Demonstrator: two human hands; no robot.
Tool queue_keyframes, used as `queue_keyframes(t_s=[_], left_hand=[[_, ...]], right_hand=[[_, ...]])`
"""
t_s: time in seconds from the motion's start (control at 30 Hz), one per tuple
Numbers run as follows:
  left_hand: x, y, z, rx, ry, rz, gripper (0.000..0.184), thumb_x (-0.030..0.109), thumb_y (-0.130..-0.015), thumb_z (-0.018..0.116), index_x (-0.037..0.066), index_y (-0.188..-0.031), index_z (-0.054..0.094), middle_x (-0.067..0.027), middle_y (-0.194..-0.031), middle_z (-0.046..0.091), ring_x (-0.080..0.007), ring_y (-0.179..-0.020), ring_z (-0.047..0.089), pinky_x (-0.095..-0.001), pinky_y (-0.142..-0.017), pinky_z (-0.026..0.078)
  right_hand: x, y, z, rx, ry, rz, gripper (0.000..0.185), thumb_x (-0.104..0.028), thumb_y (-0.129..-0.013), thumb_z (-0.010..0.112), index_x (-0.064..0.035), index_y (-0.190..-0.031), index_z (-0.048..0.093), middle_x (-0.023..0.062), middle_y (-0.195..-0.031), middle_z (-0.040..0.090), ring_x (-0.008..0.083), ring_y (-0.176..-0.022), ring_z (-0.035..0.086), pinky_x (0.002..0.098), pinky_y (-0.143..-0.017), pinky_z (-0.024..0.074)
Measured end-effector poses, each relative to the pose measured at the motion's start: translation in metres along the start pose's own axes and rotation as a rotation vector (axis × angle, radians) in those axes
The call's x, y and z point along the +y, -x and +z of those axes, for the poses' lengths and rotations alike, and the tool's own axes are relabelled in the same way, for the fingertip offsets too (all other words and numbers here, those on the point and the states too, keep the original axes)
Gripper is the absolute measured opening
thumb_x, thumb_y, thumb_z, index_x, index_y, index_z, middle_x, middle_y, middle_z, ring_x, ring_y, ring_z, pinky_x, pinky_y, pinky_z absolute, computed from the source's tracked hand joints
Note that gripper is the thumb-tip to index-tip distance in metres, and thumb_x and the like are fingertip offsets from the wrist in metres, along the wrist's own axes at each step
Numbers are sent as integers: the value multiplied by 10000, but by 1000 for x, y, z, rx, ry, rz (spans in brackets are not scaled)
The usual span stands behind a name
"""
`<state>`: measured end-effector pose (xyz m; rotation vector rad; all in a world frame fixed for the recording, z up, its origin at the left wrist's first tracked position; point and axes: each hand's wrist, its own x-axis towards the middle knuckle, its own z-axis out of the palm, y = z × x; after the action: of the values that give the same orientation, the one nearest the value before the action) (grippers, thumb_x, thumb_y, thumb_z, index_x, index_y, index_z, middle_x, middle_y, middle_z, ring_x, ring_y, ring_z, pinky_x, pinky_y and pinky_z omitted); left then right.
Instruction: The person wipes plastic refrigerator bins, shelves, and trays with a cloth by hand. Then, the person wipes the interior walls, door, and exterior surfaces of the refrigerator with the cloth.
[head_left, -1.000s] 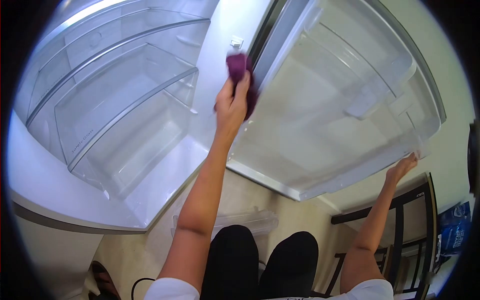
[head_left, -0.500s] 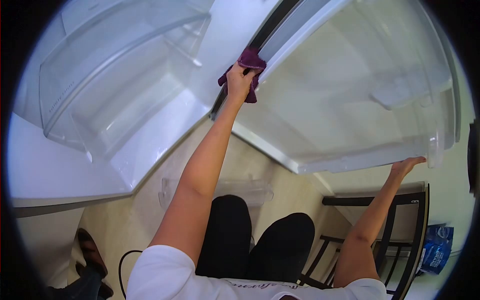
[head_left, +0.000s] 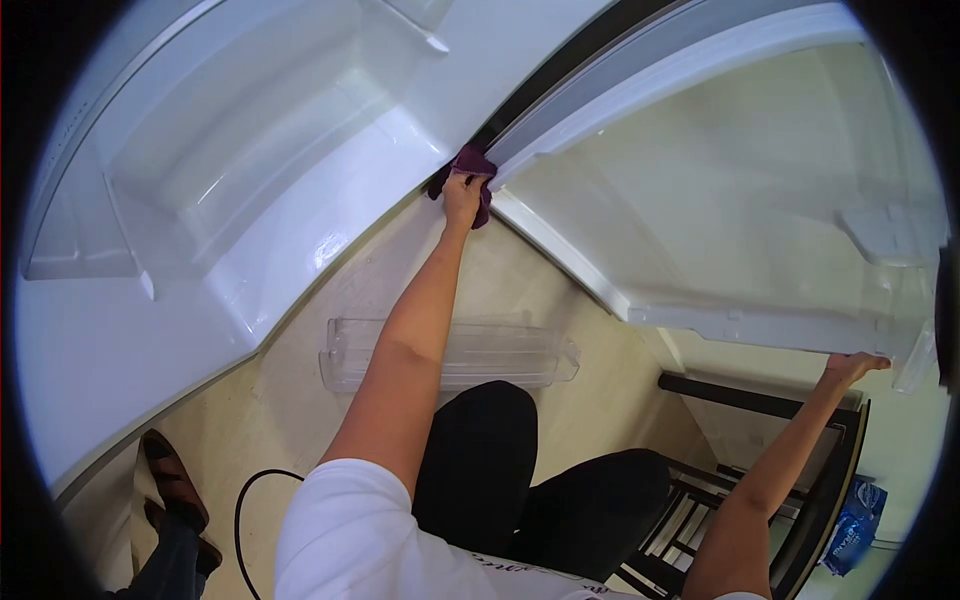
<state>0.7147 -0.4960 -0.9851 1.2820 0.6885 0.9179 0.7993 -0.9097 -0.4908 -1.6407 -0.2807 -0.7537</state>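
Note:
My left hand (head_left: 462, 198) is closed on a purple cloth (head_left: 476, 165), pressed at the bottom of the hinge gap between the white fridge cabinet (head_left: 300, 235) and its open door (head_left: 710, 190). At the right, my right hand (head_left: 856, 366) touches the lower outer edge of the door; its fingers look stretched out, with nothing seen in them. A clear plastic door shelf (head_left: 895, 240) is fixed on the door's inner side, above that hand.
A clear plastic bin (head_left: 490, 357) lies on the floor beyond my knees. A dark metal rack (head_left: 850, 440) and a blue packet (head_left: 855, 525) are at the lower right. Another person's sandalled foot (head_left: 175, 480) and a black cable (head_left: 240, 510) are at the lower left.
My left hand has moved down along the hinge gap with the cloth, to its lower end. The view has shifted downward, and my right hand remains at the door's edge.

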Motion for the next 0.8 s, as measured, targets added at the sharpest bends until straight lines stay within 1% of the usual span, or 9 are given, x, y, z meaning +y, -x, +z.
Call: queue_keyframes(t_s=[0.13,0.23,0.4,0.53,0.6,0.67,0.7,0.73,0.8], left_hand=[[-31,0,-1,24,-37,-8,128,126,-734,683,80,-854,696,-122,-847,662,-271,-767,634,-335,-673,459],[-41,-1,3,-10,11,-246,137,132,-734,686,97,-866,701,-124,-868,662,-274,-789,635,-340,-680,456],[-15,14,15,250,71,-378,162,129,-711,720,64,-858,698,-96,-871,669,-229,-773,625,-332,-690,449],[-3,22,25,453,114,-503,224,44,-725,655,49,-948,673,-136,-898,659,-221,-784,612,-322,-722,460],[1,31,16,409,-24,-515,197,47,-727,644,26,-919,682,-114,-859,675,-217,-761,612,-321,-723,459],[3,31,1,219,-232,-576,216,45,-714,588,27,-917,658,-177,-995,630,-326,-861,616,-376,-754,483],[30,38,-7,247,-192,-380,224,35,-708,560,34,-915,645,-177,-985,622,-360,-849,592,-401,-777,466],[35,34,-8,253,-191,-379,224,35,-708,560,34,-915,645,-177,-985,622,-360,-849,592,-401,-777,466],[43,23,-8,109,-94,173,286,-10,-685,534,50,-949,625,-163,-948,618,-342,-879,567,-385,-819,445]], right_hand=[[8,-8,-7,-7,4,-13,951,-813,-728,217,-137,-1396,240,98,-1407,310,332,-1256,342,510,-1011,359],[10,-12,-11,-45,-22,-11,983,-832,-700,247,-133,-1391,250,98,-1398,324,329,-1248,350,507,-1017,353],[9,-8,-8,-14,24,-6,1007,-847,-680,248,-126,-1383,266,107,-1383,342,330,-1240,358,510,-1015,355],[5,-1,-1,-33,34,-39,975,-830,-712,187,-127,-1383,270,112,-1387,337,337,-1242,353,513,-1016,354],[1,3,3,15,61,-31,890,-759,-790,78,-126,-1385,271,123,-1402,320,350,-1269,330,522,-1021,345],[1,3,2,-6,55,-33,912,-776,-775,95,-122,-1390,257,129,-1409,306,350,-1272,324,520,-1024,340],[1,3,4,-26,54,-32,935,-793,-759,112,-119,-1394,243,135,-1415,293,350,-1276,319,518,-1027,335],[-2,7,7,-31,50,-33,935,-793,-759,112,-119,-1394,243,135,-1415,293,350,-1276,319,518,-1027,335],[-7,15,12,-13,21,-12,866,-744,-803,80,-140,-1406,227,111,-1431,281,350,-1287,305,517,-1026,338]])
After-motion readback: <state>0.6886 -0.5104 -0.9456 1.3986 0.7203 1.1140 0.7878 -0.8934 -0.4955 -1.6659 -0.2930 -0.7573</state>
